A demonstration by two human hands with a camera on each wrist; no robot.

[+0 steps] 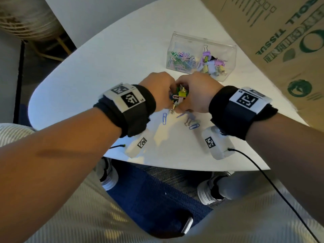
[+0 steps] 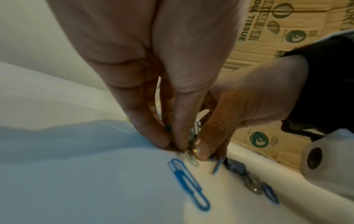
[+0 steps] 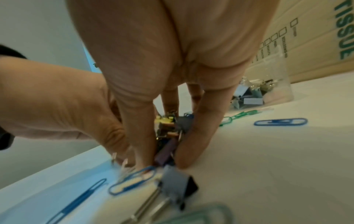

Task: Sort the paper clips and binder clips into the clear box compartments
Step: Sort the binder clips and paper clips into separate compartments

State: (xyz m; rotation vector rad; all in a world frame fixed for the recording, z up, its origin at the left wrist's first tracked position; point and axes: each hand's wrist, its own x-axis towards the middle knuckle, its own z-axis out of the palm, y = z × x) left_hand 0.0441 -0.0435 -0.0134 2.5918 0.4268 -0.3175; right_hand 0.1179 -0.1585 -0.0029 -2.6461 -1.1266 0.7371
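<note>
Left hand [image 1: 158, 88] and right hand [image 1: 196, 92]: cupped together, grasping a pile of clips [image 1: 178, 95] on the white table [image 1: 87, 81]. Clear box [image 1: 201, 56]: beyond, part-filled. Blue paper clip [image 1: 164, 118]: loose nearby.

Blue paper clip [image 2: 188, 185], white table [image 1: 105, 67]

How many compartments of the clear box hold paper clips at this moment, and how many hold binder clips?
Compartments with paper clips: 1
Compartments with binder clips: 1
Total: 2 compartments in the clear box
</note>
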